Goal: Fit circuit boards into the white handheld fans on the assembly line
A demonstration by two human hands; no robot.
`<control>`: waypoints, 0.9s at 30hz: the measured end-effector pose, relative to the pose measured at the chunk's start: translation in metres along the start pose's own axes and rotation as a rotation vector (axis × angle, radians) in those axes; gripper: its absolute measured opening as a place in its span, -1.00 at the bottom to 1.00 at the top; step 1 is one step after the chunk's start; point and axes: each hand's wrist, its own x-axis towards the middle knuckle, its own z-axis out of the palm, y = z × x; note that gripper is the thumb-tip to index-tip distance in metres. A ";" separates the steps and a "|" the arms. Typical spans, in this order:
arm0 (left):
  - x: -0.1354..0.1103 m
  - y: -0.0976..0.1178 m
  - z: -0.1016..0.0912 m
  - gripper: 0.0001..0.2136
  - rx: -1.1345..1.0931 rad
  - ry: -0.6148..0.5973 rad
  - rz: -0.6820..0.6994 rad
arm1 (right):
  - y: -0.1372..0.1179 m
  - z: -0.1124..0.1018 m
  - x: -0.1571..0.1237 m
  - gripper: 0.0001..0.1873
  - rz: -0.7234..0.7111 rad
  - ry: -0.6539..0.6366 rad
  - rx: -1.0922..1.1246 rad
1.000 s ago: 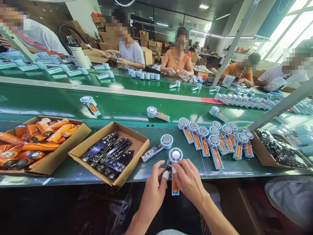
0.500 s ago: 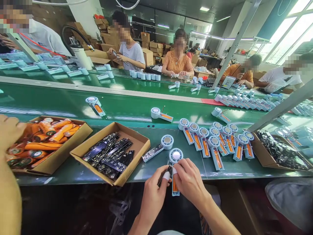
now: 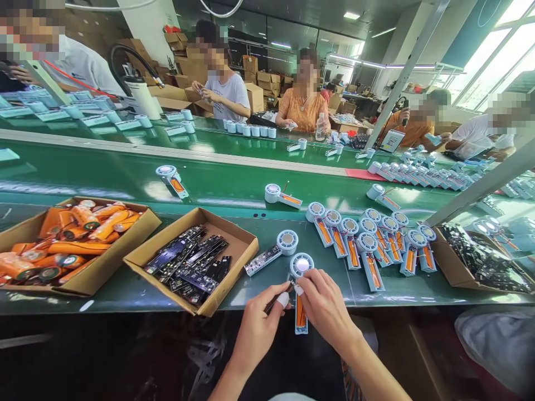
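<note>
In front of me a light-blue handheld fan (image 3: 301,264) lies at the bench edge, an orange battery (image 3: 300,317) showing in its handle. My left hand (image 3: 258,320) pinches a narrow dark circuit board (image 3: 273,304) just left of the handle; a white cover sits on the thumb. My right hand (image 3: 326,306) is closed over the upper handle, fingertips meeting the board's upper end. Whatever is between those fingertips is too small to make out. Behind my left hand lies another fan (image 3: 287,242) with a circuit board (image 3: 264,260) on its handle.
A carton of circuit boards (image 3: 229,234) and a carton of orange batteries (image 3: 100,267) stand left. Several fans (image 3: 368,242) with batteries lie right, beside another board-filled carton (image 3: 449,264). Fans also lie on the green conveyor belt (image 3: 225,172). Co-workers sit across it; a metal post (image 3: 472,186) slants at right.
The hand and forearm over the battery carton at far left have left the view. My hands stay together at the fan with small finger movements. The view has shifted slightly.
</note>
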 end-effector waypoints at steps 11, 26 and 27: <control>0.014 0.000 -0.012 -0.76 -0.135 -0.140 0.009 | 0.004 0.000 0.000 -0.75 0.153 -0.022 0.419; -0.002 -0.002 -0.014 -0.67 0.099 -0.058 -0.027 | 0.008 -0.021 -0.018 -0.76 0.319 -0.146 0.751; -0.002 -0.003 -0.014 -0.68 0.134 -0.056 -0.005 | 0.007 -0.020 -0.017 -0.78 0.312 -0.128 0.764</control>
